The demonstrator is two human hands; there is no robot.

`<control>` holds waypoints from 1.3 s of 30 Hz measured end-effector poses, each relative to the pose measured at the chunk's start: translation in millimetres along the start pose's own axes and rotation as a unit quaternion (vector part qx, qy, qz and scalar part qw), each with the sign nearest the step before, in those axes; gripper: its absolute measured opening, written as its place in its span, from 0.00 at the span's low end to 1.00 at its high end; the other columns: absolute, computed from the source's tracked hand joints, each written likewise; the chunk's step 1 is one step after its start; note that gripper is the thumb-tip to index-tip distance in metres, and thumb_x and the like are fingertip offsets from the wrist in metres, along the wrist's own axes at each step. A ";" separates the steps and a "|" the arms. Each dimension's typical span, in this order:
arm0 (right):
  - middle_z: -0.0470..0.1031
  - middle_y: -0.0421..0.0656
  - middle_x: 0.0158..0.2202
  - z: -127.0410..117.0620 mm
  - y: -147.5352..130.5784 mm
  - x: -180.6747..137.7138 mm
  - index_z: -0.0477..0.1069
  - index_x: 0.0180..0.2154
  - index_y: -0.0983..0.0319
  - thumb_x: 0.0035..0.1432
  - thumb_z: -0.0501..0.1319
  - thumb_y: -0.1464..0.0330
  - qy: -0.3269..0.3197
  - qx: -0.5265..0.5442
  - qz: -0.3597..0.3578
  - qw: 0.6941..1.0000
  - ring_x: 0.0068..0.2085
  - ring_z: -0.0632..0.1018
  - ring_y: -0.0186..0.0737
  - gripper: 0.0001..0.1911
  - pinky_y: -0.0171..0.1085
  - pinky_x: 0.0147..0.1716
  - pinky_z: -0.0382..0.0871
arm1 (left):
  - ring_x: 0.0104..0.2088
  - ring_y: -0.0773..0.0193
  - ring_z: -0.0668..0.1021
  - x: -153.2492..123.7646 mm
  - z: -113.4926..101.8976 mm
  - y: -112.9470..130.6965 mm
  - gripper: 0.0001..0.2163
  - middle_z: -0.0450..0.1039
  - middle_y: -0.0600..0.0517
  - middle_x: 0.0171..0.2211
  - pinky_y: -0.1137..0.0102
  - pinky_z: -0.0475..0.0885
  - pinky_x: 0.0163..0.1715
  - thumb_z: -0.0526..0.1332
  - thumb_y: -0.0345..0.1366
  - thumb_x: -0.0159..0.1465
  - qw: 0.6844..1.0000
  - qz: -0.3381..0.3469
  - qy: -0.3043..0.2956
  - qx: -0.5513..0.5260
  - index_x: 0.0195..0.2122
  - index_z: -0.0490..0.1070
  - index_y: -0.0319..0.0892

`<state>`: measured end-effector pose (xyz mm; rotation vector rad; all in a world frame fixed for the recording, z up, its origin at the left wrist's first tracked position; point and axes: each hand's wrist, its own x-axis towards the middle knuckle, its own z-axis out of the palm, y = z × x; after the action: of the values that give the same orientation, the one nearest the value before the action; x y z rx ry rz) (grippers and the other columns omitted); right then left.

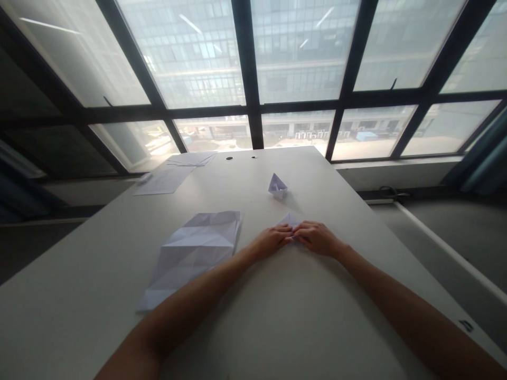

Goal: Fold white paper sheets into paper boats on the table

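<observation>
A small piece of folded white paper (288,218) lies on the table, its pointed upper part showing beyond my fingers. My left hand (274,238) presses on its left side with the fingers bent together. From the right, my right hand (316,236) pinches the same paper, and the fingertips of both hands nearly meet over it. Its lower part is mostly hidden under my hands. Just beyond stands a folded paper boat (278,186), apart from both hands.
Creased, unfolded white sheets (198,245) lie left of my hands, partly behind my left forearm. Flat papers (168,178) rest at the far left of the white table (253,316). Two round holes are near its far edge, before large windows (297,53).
</observation>
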<state>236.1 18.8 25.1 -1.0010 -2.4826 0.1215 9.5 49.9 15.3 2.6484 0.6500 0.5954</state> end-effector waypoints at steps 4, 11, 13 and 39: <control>0.78 0.45 0.37 4.8 1.7 0.5 0.77 0.36 0.60 0.68 0.54 0.67 -0.007 -0.058 0.053 0.997 0.41 0.76 0.39 0.13 0.35 0.42 0.65 | 0.46 0.60 0.78 -2.3 -3.9 4.4 0.16 0.77 0.49 0.46 0.68 0.72 0.49 0.52 0.45 0.72 0.992 -0.088 0.019 0.088 0.43 0.77 0.44; 0.77 0.45 0.41 12.2 10.6 -1.7 0.71 0.50 0.61 0.68 0.52 0.71 0.004 -0.108 0.184 0.977 0.43 0.75 0.40 0.14 0.35 0.44 0.62 | 0.45 0.59 0.75 -3.2 -6.2 6.7 0.15 0.75 0.49 0.42 0.68 0.72 0.42 0.53 0.32 0.70 0.960 -0.171 0.043 0.218 0.56 0.68 0.47; 0.76 0.46 0.41 14.6 12.5 -1.5 0.73 0.48 0.61 0.67 0.54 0.70 -0.003 -0.125 0.212 0.969 0.44 0.74 0.41 0.12 0.36 0.45 0.62 | 0.45 0.58 0.74 -3.3 -5.5 5.4 0.15 0.74 0.48 0.43 0.66 0.71 0.44 0.54 0.31 0.69 0.954 -0.180 0.039 0.235 0.55 0.69 0.46; 0.49 0.51 0.70 49.9 5.2 4.4 0.47 0.68 0.69 0.69 0.41 0.64 -0.076 -0.070 0.172 0.980 0.70 0.51 0.43 0.30 0.50 0.67 0.44 | 0.70 0.54 0.44 -8.0 9.6 0.1 0.32 0.43 0.44 0.71 0.55 0.43 0.67 0.46 0.53 0.71 0.984 -0.027 -0.086 0.151 0.71 0.42 0.43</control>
<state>214.4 30.0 -19.0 -1.5296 -2.4544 0.1384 7.6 43.7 4.7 2.9062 0.8136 0.2642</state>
